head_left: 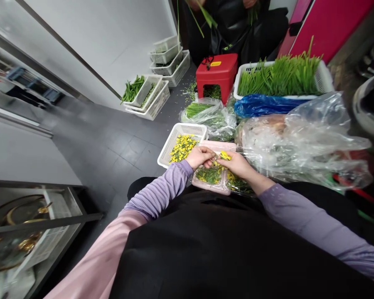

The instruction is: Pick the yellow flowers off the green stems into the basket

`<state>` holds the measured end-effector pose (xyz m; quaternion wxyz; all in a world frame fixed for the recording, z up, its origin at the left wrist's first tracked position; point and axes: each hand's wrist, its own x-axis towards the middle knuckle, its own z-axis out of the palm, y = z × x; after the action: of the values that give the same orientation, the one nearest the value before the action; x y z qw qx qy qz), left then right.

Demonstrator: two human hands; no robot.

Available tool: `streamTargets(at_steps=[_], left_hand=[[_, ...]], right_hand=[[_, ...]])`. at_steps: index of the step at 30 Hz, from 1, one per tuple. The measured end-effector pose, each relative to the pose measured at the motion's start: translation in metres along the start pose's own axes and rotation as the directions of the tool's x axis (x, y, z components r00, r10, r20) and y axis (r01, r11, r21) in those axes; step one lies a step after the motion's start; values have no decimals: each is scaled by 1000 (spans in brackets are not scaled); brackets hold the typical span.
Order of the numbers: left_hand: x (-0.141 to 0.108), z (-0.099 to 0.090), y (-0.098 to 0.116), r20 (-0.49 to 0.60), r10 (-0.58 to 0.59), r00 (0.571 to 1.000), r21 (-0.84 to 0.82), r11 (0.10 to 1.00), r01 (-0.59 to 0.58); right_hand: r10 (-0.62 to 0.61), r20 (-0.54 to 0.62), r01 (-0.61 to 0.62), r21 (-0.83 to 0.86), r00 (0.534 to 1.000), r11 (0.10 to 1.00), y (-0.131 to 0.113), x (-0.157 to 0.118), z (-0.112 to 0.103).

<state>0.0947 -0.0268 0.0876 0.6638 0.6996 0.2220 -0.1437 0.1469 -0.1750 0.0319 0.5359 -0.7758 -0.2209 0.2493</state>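
Beyond my hands, dark grey tiles [134, 149] run across the floor, catching a pale gleam. A plain light-coloured wall [106, 45] rises ahead to their left; a metal rack [77, 203] stands left of them, and a bright pink panel [336, 27] slants ahead to their right.

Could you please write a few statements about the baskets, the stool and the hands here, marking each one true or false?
1. The red plastic stool bears a yellow label. True.
2. The small white perforated basket near the left hand holds red tomatoes. False: it holds yellow flowers with green stems.
3. The right hand holds something yellow. True.
4. The crumpled blue plastic bag lies on the stool. False: it lies beside the white basket of long green stalks.
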Motion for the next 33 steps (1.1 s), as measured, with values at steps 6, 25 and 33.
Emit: streamTargets(at_steps=[6, 25, 33], left_hand=[[1, -8, 20, 52, -27, 998, 225, 974, 15], [26, -29, -46, 6, -114, 993, 322, 941, 106], [-11, -57, -93, -102, -25, 994, 229, 972, 48]], right_hand=[[-153, -27, 144, -213, 988, 966, -9, 0, -14], [317, 142, -327, 674, 938, 662, 7, -1, -37], [479, 40, -297, 828, 877, 475, 30, -19, -76]])
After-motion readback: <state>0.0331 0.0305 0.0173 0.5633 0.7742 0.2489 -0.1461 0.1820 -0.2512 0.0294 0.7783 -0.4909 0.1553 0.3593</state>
